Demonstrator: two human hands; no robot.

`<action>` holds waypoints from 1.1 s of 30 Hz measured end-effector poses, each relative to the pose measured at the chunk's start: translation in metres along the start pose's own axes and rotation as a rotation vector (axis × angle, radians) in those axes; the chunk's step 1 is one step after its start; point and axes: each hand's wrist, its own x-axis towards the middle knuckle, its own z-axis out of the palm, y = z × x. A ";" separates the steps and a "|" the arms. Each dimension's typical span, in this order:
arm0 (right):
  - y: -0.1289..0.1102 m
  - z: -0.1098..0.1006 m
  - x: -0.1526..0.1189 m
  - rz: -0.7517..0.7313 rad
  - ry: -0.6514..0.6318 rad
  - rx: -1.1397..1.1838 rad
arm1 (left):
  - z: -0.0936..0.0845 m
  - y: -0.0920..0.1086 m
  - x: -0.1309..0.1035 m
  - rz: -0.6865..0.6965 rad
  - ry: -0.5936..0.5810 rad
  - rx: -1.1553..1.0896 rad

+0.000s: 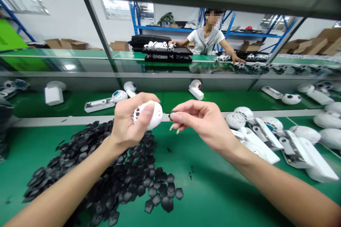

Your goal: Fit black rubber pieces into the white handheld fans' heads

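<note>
My left hand is wrapped round a white round plastic shell with slots in it, the thumb lying across its face. Just to the right, my right hand pinches a small black piece between thumb and forefinger; its edge points at the shell, with a small gap between them. Under and beside my left forearm spreads a big heap of black pentagon pieces on the green table. Fingers hide much of the shell and most of the black piece.
White housings with round heads lie at the right. More white units sit on the green strip beyond the table's rail. Across the line a co-worker handles football-patterned parts near black trays. A few tiny black bits lie on the table.
</note>
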 end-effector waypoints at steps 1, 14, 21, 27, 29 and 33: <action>-0.001 0.002 -0.002 0.026 -0.010 0.048 | 0.000 0.005 -0.002 0.065 0.003 0.015; 0.000 0.018 -0.018 0.051 -0.099 0.074 | 0.000 0.024 -0.007 0.388 0.024 0.143; -0.001 0.015 -0.022 0.184 -0.170 0.177 | -0.006 0.046 -0.001 0.411 -0.081 0.141; -0.008 0.014 -0.020 0.348 -0.281 0.167 | -0.009 0.058 0.002 0.367 -0.160 0.083; -0.008 0.015 -0.021 0.322 -0.279 0.120 | -0.007 0.060 0.001 0.305 -0.142 0.078; -0.002 0.022 -0.029 0.081 -0.114 -0.003 | -0.001 0.063 -0.004 0.201 -0.065 0.020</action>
